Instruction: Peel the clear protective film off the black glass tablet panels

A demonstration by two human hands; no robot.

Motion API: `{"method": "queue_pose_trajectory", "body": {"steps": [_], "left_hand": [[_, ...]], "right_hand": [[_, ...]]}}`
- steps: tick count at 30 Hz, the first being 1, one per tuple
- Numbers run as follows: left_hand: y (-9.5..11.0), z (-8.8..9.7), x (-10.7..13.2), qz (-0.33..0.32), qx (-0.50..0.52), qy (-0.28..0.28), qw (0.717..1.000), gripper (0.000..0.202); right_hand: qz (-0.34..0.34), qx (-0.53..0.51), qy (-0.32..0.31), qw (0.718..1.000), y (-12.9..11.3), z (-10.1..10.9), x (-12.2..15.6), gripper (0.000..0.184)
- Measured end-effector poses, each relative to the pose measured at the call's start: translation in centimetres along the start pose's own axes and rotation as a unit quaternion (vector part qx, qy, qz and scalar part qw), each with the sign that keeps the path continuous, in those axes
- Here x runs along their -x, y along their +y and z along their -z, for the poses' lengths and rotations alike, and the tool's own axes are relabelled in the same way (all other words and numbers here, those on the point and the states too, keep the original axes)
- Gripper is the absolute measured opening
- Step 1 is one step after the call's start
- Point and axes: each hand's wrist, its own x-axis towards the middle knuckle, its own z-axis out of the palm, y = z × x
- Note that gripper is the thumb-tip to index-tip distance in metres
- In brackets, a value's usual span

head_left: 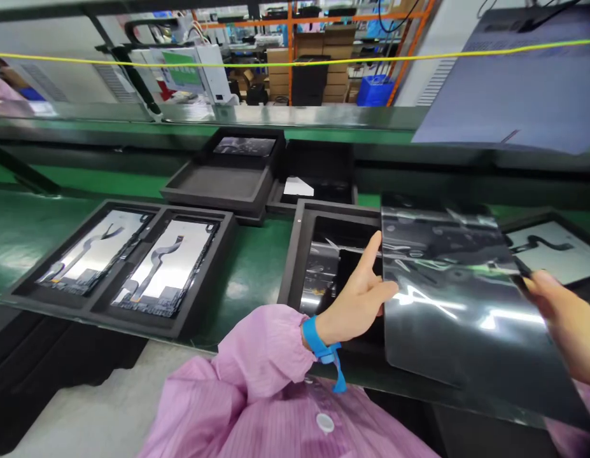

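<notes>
My left hand (364,289) grips the left edge of a large glossy black panel (447,292), thumb up along the edge and fingers behind it. My right hand (564,318) holds the same panel at its right edge, thumb on top. The panel hangs tilted above a black foam tray (299,254) that has another shiny panel in its left slot. A blue strap circles my left wrist over the pink sleeve.
On the green belt at left lies a black tray (127,267) with two screens and flex cables. Stacked empty trays (223,184) sit further back, one with a white slip (298,187). Another tray with a screen (552,248) is at right. A grey sheet (514,95) hangs upper right.
</notes>
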Motion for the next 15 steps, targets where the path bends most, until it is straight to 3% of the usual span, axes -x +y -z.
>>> {"method": "queue_pose_trajectory", "body": {"steps": [3,6,8,10,12,15], "left_hand": [[-0.1,-0.6,0.0,-0.024,0.011,-0.036,0.999,0.079],[-0.1,-1.1,0.1,0.010,-0.025,-0.075,0.997,0.081],[0.1,-1.0,0.4,0.032,-0.113,-0.089,0.989,0.081],[0.5,-0.3,1.0,0.018,-0.251,-0.089,0.964,0.075],[1.2,1.1,2.0,-0.015,-0.385,-0.055,0.921,0.065],[2.2,3.8,3.8,-0.015,-0.506,0.064,0.860,0.057]], "right_hand": [[-0.013,-0.051,-0.035,0.998,1.9,1.4,0.3,0.084],[0.040,-0.063,-0.041,0.996,2.3,1.3,0.9,0.060],[0.078,-0.067,-0.035,0.994,1.4,1.3,0.8,0.052],[0.116,-0.065,-0.014,0.991,0.3,1.8,0.0,0.056],[0.137,-0.059,0.038,0.988,-0.6,2.8,-1.5,0.061],[0.146,0.019,0.077,0.986,-0.8,4.0,-4.4,0.069]]}}
